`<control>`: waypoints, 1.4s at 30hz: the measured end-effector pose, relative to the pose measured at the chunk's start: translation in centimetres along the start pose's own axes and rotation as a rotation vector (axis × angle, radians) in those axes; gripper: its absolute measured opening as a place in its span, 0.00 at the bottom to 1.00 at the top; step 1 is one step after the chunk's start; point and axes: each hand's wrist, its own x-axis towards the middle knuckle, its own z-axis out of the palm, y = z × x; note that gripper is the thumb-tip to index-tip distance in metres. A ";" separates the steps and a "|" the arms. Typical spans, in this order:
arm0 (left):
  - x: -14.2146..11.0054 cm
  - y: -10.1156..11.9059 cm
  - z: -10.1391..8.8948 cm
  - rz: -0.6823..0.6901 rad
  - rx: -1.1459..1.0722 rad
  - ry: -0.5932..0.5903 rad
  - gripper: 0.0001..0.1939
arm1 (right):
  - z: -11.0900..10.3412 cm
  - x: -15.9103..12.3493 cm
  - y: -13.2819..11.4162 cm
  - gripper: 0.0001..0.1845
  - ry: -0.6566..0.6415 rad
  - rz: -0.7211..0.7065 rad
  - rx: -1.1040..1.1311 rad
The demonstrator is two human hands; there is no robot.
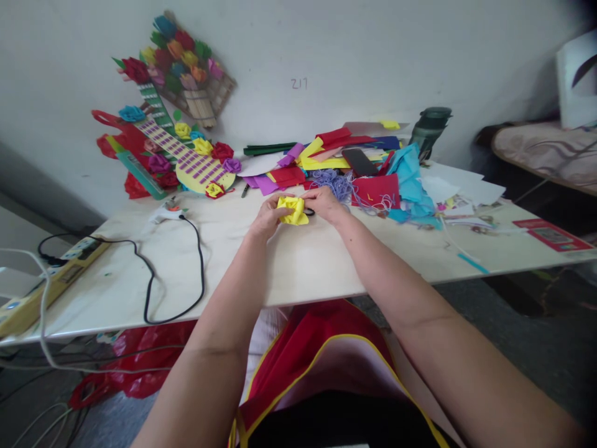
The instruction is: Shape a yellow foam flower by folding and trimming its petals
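Observation:
A yellow crumpled-paper flower (pixel 293 211) is held just above the table, between both hands. My left hand (pixel 268 218) grips it from the left, with the thumb lying across its front. At its upper right edge, the fingers of my right hand (pixel 324 202) are pinched together on the paper. A small dark loop (pixel 308 212), perhaps a scissor handle, shows below the right fingers; the rest is hidden. Behind my right hand lies a tangle of purple-blue yarn (pixel 333 182).
Coloured paper sheets (pixel 289 176), a phone (pixel 360 162), cyan crepe paper (pixel 410 177) and a dark bottle (pixel 430 130) crowd the back. Finished paper flowers (pixel 203 147) decorate a guitar-shaped board (pixel 196 167) at left. A black cable (pixel 203 261) and a power strip (pixel 56 286) lie front left.

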 end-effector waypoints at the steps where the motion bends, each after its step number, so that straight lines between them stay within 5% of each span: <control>1: 0.0 0.0 0.0 -0.003 -0.004 -0.002 0.25 | 0.0 0.0 0.1 0.11 0.005 0.000 0.000; 17: -0.2 0.3 0.1 0.044 -0.035 0.059 0.22 | -0.2 0.5 0.8 0.13 -0.102 -0.205 -0.212; 26: -0.3 0.4 -0.5 0.137 -0.073 0.155 0.21 | -0.9 -0.1 0.2 0.13 -0.051 -0.240 -0.352; 37: 0.3 0.2 -0.9 0.217 -0.204 0.320 0.20 | -2.8 0.0 1.4 0.16 0.077 0.043 -0.379; 42: 0.3 -0.2 -0.6 0.195 -0.266 0.341 0.24 | -2.2 -0.1 0.4 0.20 0.090 0.048 -0.267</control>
